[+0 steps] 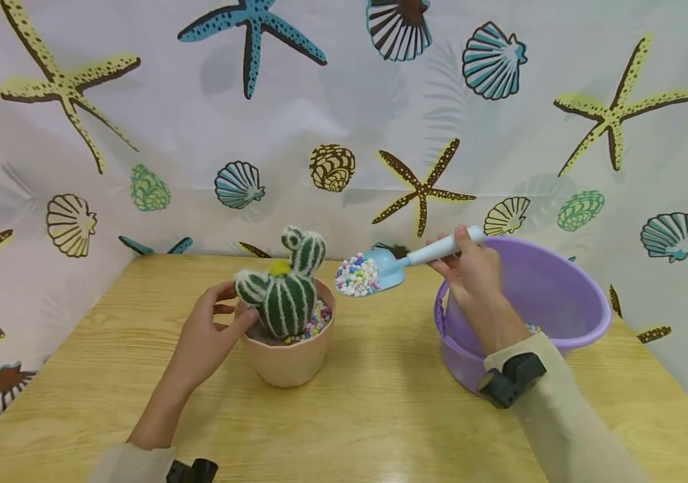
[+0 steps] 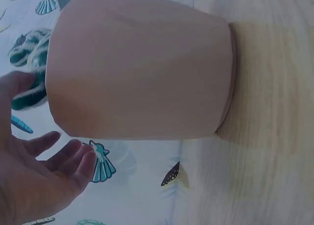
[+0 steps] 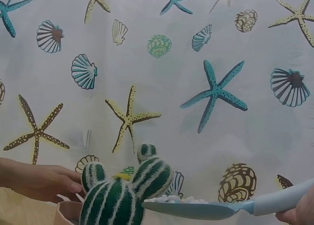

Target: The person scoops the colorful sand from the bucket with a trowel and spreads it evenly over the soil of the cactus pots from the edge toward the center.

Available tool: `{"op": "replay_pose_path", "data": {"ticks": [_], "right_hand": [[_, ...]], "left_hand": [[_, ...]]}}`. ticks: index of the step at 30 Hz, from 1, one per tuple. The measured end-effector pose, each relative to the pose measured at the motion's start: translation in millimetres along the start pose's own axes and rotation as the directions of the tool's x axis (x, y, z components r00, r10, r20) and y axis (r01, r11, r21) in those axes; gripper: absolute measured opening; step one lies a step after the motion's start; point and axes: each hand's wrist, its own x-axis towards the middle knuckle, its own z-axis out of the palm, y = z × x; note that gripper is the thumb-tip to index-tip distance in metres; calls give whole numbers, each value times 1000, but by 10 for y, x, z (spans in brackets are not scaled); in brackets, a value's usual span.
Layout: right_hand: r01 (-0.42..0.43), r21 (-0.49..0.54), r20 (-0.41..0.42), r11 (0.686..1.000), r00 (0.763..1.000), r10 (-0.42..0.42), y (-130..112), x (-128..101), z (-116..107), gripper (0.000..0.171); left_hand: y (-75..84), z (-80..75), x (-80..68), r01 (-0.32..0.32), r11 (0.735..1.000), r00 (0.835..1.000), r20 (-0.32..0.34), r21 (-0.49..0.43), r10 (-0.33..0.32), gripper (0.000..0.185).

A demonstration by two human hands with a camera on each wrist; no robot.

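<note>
My right hand (image 1: 471, 275) holds a small blue scoop (image 1: 387, 268) by its pale handle, raised above the table. Colourful little beads (image 1: 356, 276) are heaped in its blade, which points left toward the cactus. A green knitted cactus (image 1: 286, 305) with white stripes and a yellow flower stands in a peach pot (image 1: 286, 362). More beads (image 1: 318, 320) lie on the pot's right side, at the cactus's foot. My left hand (image 1: 208, 335) is at the pot's left rim, its thumb near the cactus's lower arm and its fingers loosely bent, gripping nothing in the left wrist view (image 2: 44, 176).
A purple bucket (image 1: 591, 295) stands on the right, beneath my right forearm, with some beads inside. The pot and bucket rest on a wooden table (image 1: 374, 402). Behind them hangs a white cloth (image 1: 332, 121) printed with starfish and shells.
</note>
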Motion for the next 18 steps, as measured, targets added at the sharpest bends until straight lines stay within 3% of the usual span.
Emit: {"op": "replay_pose_path", "data": {"ticks": [7,13,18], "right_hand": [[23,-90,22,996,1000,-21,115,-57,32,33],[43,-109,31,993,999,-40,200,-64,65,21],[58,-146,54,988,997,-51,274,-70,76,14]], "left_hand": [[-76,-48,114,-11,998,992,128,-56,18,72],[-168,-44,158,28,998,966,260,-48,-15,87],[-249,-55,185,-24,1000,945,327,-14,27,92]]}}
